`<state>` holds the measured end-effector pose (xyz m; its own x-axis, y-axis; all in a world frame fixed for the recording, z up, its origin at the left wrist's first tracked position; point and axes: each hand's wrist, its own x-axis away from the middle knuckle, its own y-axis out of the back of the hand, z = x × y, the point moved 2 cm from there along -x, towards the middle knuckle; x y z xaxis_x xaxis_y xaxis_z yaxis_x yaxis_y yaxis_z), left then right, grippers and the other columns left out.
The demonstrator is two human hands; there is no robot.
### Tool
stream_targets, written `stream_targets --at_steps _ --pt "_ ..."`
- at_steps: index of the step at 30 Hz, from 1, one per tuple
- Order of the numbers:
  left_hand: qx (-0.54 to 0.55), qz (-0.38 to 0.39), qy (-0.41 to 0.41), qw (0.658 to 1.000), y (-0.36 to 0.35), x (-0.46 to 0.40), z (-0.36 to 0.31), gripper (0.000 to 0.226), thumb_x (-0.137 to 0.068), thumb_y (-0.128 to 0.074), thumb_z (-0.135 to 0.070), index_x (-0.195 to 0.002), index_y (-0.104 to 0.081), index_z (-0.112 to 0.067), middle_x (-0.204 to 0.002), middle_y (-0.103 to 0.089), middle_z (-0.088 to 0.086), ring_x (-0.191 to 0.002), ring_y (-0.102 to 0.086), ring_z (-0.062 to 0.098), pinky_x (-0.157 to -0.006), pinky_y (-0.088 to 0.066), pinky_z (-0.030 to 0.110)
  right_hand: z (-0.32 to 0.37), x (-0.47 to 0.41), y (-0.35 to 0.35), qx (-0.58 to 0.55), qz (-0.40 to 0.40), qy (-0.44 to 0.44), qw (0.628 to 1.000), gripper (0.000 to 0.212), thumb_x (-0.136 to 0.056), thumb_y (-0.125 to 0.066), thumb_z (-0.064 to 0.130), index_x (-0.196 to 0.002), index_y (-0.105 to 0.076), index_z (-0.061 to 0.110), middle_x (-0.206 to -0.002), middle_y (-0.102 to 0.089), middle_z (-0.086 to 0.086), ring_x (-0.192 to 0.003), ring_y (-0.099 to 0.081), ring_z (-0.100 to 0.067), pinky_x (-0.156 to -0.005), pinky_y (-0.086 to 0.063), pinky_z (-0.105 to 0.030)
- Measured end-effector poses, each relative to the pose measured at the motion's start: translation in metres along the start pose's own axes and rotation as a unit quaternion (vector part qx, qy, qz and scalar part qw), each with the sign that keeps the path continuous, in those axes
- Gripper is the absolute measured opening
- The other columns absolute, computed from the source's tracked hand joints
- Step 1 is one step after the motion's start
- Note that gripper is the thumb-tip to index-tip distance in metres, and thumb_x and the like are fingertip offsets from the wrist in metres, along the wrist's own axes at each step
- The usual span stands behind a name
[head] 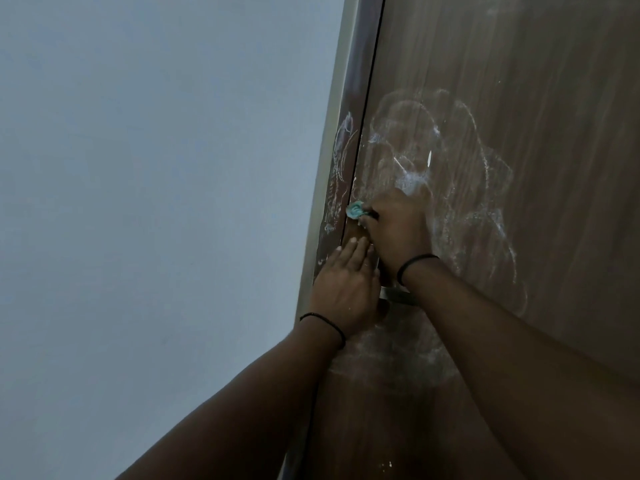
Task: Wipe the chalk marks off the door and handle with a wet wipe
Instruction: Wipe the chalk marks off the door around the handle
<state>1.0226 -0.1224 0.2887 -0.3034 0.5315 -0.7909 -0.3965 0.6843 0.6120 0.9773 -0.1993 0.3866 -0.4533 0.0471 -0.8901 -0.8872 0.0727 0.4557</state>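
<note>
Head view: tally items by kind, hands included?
Hands: 2, left hand and right hand
Black wristbands: 2
Wet wipe: 1
Door: 1
Door handle: 1
Total: 7

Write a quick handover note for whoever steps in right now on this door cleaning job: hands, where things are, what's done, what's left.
Right hand: grips a bunched-up wet wipe, pressed to the door near its left edge, just above the handle.
Left hand: fingers straight, resting flat on the door edge beside the handle.
Handle: mostly hidden behind both hands; its state cannot be judged.
Done: hard to tell; the chalk looks smeared rather than cleared.
Left: chalk marks above and right of the hands, a hazy patch below the handle, and scribbles on the frame.
</note>
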Motion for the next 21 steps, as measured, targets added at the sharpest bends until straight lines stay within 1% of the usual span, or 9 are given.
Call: stream_targets --at_steps 2,5,7,9,10,14,16,18,21 --pt "-0.007 -0.002 -0.003 1.0 0.0 -0.002 0.001 0.051 -0.101 -0.026 -0.032 -0.146 -0.038 -0.011 -0.156 -0.03 0.01 -0.147 -0.019 0.025 -0.119 -0.013 0.039 0.002 0.003 -0.009 -0.009 0.053 0.028 0.998 0.008 -0.083 -0.069 0.011 -0.085 -0.075 0.006 -0.093 -0.065 -0.011 -0.086 -0.059 -0.024 -0.077 -0.049 -0.038" --pt "-0.013 -0.005 -0.002 1.0 0.002 0.001 0.001 0.052 -0.101 -0.024 -0.032 -0.147 -0.036 -0.01 -0.156 -0.03 0.011 -0.147 -0.018 0.024 -0.119 -0.013 0.038 0.001 0.005 -0.008 0.0 0.099 0.058 0.993 0.008 -0.082 -0.07 0.014 -0.085 -0.076 0.008 -0.092 -0.066 -0.01 -0.086 -0.06 -0.025 -0.075 -0.05 -0.038" --pt "0.001 -0.004 0.001 1.0 0.004 0.003 0.0 0.051 -0.101 -0.025 -0.03 -0.147 -0.035 -0.01 -0.156 -0.03 0.011 -0.147 -0.02 0.025 -0.119 -0.015 0.038 -0.001 -0.003 -0.001 0.041 0.058 0.061 0.996 0.008 -0.082 -0.067 0.014 -0.08 -0.074 0.009 -0.087 -0.065 -0.011 -0.081 -0.06 -0.027 -0.071 -0.051 -0.038" --pt "0.006 -0.005 0.001 1.0 0.004 0.002 -0.002 0.051 -0.101 -0.026 -0.029 -0.146 -0.036 -0.01 -0.155 -0.032 0.011 -0.146 -0.023 0.026 -0.119 -0.017 0.039 0.0 -0.017 0.002 0.078 0.013 0.041 0.996 0.011 -0.085 -0.064 0.016 -0.082 -0.072 0.009 -0.087 -0.064 -0.012 -0.081 -0.059 -0.029 -0.07 -0.051 -0.04" --pt "0.005 -0.004 0.003 1.0 0.004 0.002 -0.002 0.05 -0.101 -0.026 -0.029 -0.146 -0.037 -0.01 -0.155 -0.033 0.011 -0.145 -0.024 0.027 -0.119 -0.018 0.039 0.005 -0.022 0.002 0.086 0.011 0.038 0.995 0.012 -0.086 -0.063 0.016 -0.084 -0.072 0.009 -0.089 -0.064 -0.012 -0.083 -0.058 -0.029 -0.071 -0.051 -0.04" --pt "-0.001 -0.016 0.009 1.0 0.006 0.003 -0.002 0.051 -0.099 -0.026 -0.03 -0.143 -0.043 -0.01 -0.151 -0.039 0.013 -0.143 -0.03 0.028 -0.117 -0.023 0.041 0.014 -0.017 -0.008 0.079 0.121 0.127 0.981 0.014 -0.086 -0.061 0.012 -0.084 -0.074 0.007 -0.091 -0.062 -0.012 -0.088 -0.056 -0.027 -0.069 -0.045 -0.037" --pt "0.008 -0.013 0.013 1.0 0.007 0.002 -0.001 0.052 -0.099 -0.026 -0.03 -0.145 -0.039 -0.01 -0.153 -0.035 0.012 -0.144 -0.027 0.027 -0.118 -0.021 0.041 0.003 -0.01 0.0 0.071 0.137 0.139 0.978 0.01 -0.084 -0.066 0.012 -0.083 -0.074 0.007 -0.09 -0.062 -0.011 -0.085 -0.057 -0.028 -0.067 -0.043 -0.034" --pt "0.019 -0.008 0.016 1.0 0.006 0.003 -0.003 0.051 -0.1 -0.027 -0.029 -0.146 -0.037 -0.009 -0.155 -0.033 0.011 -0.144 -0.026 0.026 -0.118 -0.019 0.041 -0.007 -0.011 0.012 0.076 0.109 0.138 0.981 0.008 -0.084 -0.068 0.012 -0.084 -0.074 0.007 -0.091 -0.062 -0.012 -0.081 -0.058 -0.029 -0.066 -0.046 -0.036" --pt "0.018 -0.001 0.023 1.0 0.005 0.003 -0.005 0.051 -0.1 -0.026 -0.029 -0.146 -0.037 -0.01 -0.155 -0.032 0.01 -0.145 -0.026 0.025 -0.118 -0.019 0.04 -0.004 -0.022 0.016 0.102 0.032 0.126 0.986 0.009 -0.084 -0.065 0.011 -0.089 -0.073 0.008 -0.092 -0.063 -0.01 -0.082 -0.061 -0.031 -0.066 -0.047 -0.037"
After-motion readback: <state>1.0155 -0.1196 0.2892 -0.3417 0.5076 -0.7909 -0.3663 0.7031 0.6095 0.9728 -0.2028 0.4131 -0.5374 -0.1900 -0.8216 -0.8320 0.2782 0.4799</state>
